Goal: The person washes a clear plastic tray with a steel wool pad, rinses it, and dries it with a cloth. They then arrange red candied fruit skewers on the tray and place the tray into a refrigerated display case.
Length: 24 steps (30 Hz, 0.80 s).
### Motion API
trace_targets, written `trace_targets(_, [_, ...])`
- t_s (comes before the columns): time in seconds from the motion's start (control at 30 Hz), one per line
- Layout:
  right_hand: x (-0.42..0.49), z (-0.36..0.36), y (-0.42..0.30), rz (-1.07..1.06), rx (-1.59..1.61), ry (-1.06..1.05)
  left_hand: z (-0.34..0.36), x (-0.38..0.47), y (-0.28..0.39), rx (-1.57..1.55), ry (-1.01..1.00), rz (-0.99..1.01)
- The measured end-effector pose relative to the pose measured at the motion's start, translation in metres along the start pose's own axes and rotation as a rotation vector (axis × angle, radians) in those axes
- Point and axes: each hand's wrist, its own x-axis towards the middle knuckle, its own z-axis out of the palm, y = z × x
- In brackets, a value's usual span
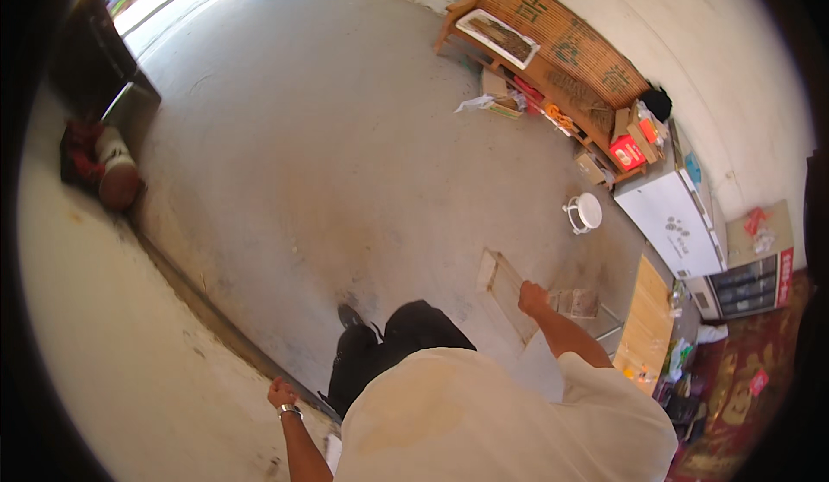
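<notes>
My right hand (535,297) grips the edge of a shallow, pale wooden frame or box (495,269), held tilted at my right side above the floor. Whether it has a bottom is hard to tell. Low on the left, beside the wall, hangs my left hand (282,392), a metal-banded watch (289,411) on its wrist. Its fingers are partly curled and nothing shows in it. Just beyond my right hand is a small brownish block-like thing (583,303), next to the metal legs of a wooden-topped table (643,317).
A white stool (588,210) stands ahead on the right, near a white chest freezer (677,223). Boxes crowd a wooden bench (544,74) along the right wall, with a white tray (499,37) on it. A metal cylinder (118,177) sits by the left wall near the open door (97,54).
</notes>
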Motion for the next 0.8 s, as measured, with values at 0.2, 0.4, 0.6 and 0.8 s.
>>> trace_targets(0.2, [0.041, -0.018, -0.117, 0.086, 0.024, -0.372, 0.136, 0.119, 0.312, 0.056, -0.139, 0.194])
trace_targets(0.4, [0.196, -0.112, -0.287, 0.039, 0.013, -0.337, 0.254, 0.249, 0.415, 0.418, 0.084, 0.215])
trace_targets(0.6, [0.453, -0.419, -0.509, -0.168, -0.006, -0.040, 0.309, 0.260, 0.462, 0.281, 0.208, -0.235])
trace_targets(0.8, [0.696, -0.668, -0.728, -0.487, 0.072, 0.498, 0.433, 0.372, 0.579, 0.188, 0.275, -0.427])
